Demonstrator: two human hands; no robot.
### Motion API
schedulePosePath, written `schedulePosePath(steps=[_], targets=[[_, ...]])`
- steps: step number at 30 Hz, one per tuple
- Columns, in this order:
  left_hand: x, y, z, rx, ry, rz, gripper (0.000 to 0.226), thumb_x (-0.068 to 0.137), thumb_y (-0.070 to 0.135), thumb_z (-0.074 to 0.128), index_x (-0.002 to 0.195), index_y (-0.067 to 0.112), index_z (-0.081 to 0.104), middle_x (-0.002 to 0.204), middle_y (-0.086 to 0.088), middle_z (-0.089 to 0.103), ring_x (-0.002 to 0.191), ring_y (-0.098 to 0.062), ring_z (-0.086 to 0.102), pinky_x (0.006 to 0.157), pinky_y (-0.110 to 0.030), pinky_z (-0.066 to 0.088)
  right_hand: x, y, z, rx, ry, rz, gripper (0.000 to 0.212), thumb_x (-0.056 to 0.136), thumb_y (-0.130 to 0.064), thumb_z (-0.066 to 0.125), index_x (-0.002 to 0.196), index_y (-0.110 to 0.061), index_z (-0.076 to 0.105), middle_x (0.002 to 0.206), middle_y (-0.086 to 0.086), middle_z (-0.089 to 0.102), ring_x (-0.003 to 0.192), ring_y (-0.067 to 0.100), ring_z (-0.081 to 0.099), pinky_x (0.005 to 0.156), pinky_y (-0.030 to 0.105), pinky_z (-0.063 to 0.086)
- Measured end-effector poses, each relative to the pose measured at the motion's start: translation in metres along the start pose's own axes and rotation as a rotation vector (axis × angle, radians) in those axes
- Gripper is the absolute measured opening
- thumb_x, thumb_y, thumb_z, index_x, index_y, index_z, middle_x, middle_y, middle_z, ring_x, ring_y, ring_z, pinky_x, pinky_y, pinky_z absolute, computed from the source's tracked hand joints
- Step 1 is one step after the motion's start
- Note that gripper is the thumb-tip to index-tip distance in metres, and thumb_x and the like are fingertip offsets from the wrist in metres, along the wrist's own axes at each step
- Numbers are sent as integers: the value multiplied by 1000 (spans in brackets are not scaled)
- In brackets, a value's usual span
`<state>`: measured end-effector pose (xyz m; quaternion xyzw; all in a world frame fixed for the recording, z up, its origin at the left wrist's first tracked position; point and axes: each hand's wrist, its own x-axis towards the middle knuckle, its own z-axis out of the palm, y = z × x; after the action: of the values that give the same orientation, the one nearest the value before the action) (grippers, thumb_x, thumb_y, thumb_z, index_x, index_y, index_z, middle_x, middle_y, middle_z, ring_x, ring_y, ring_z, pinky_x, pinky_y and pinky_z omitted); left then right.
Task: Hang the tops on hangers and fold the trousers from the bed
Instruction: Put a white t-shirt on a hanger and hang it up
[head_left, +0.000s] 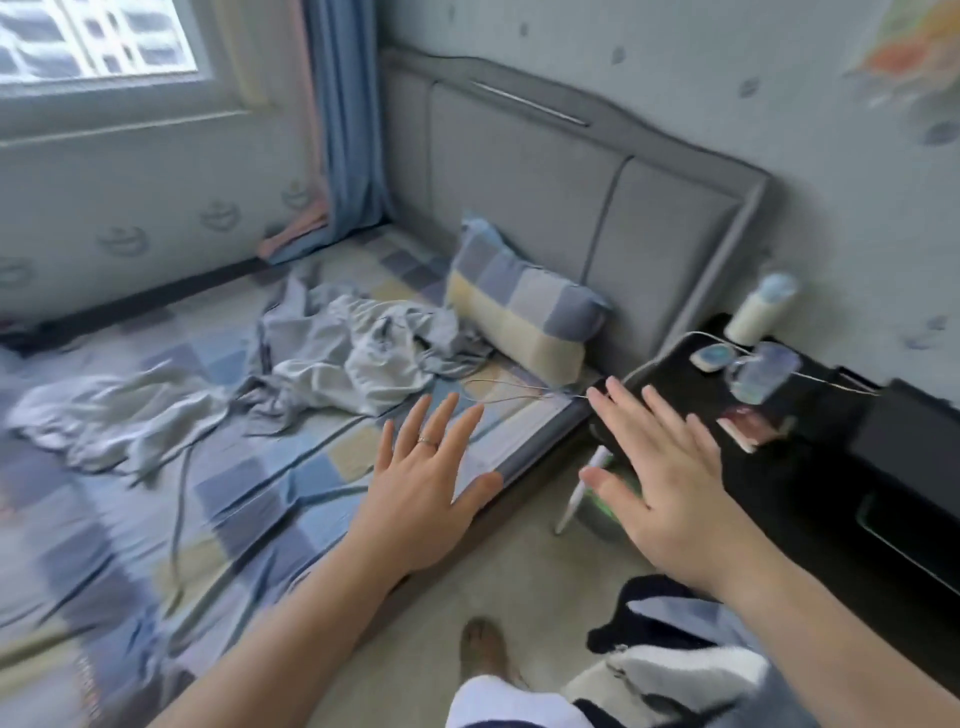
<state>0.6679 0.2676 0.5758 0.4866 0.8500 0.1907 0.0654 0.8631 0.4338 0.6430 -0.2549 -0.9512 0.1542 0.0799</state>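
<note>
Head view: both my hands, left hand (422, 480) and right hand (662, 486), spread flat and empty near bed (249, 499); start step, next grab crumpled grey clothes (332, 358) beside pillow (519, 312).

Left half: bed (270, 467), headboard (519, 171) at far end against wall. pillow (519, 312) leans on headboard at bed's far right corner. clothes heap (332, 358) on bed, left of pillow, sprawling leftward. cable (179, 519) on bed, nearer than heap. window (98, 36) far left, curtain (343, 119) right of it, beside headboard. nightstand (831, 493) right of bed; bottle (761, 309) at its far edge by wall. My left hand (421, 483) over bed's near right edge, my right hand (660, 488) over nightstand's left side. My foot (485, 649) on floor, near, between bed and nightstand.
</note>
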Motion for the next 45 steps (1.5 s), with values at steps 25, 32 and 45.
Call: schedulePosePath(steps=[25,32,45], targets=[[268,-228,78,-192,-187,-741,62,101,58,41,157,36,25,166,10,23,154,-17,13,123,-40,18,497,82,215,124,-626,-153,63,100,-56,40,155,-46,14,164,-18,19,152,10,12,120,43,11],[302,-318,165,-432,-254,-917,58,102,47,50,155,31,31,159,6,34,148,-18,26,118,-37,29,557,84,323,88,-762,-85,64,101,-51,42,157,-43,12,161,-16,24,150,10,18,118,40,16],[379,-611,395,-962,242,-1404,85,88,45,73,155,20,27,153,-13,42,133,-29,49,100,-34,43,714,19,677,-27,-631,-329,90,88,-53,65,158,-34,13,163,-4,23,149,23,19,118,52,25]])
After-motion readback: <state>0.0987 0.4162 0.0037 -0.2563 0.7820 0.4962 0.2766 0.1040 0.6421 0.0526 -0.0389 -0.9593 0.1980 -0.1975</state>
